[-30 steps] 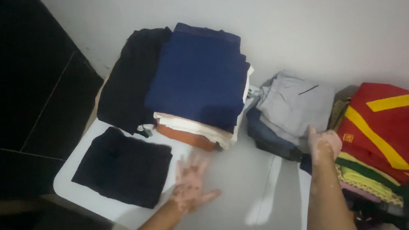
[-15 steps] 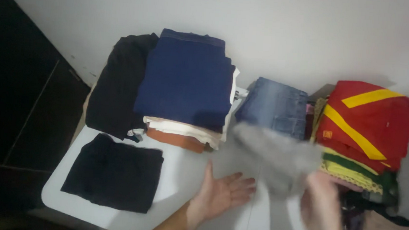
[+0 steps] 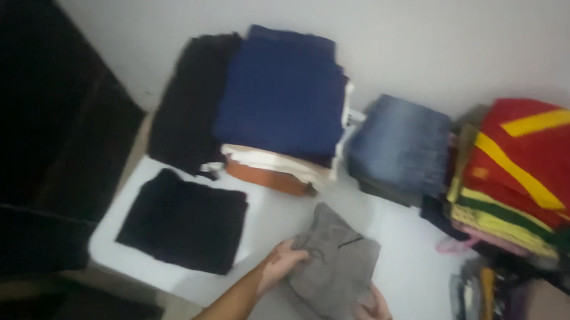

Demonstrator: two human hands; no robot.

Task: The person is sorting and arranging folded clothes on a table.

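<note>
Both hands, left hand (image 3: 281,263) and right hand (image 3: 375,318), grip the grey garment (image 3: 332,270) low-centre on the white counter (image 3: 405,255); folded stacks (image 3: 282,106) fill the upper frame, this one looks half-sorted.

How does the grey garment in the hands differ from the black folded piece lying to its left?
The grey garment is pale, rumpled, and gripped by the left hand and right hand; the black folded piece is dark, flat and untouched. The grey garment shows a dark slit mark; the black piece looks plain. Both lie on the white table.
</note>
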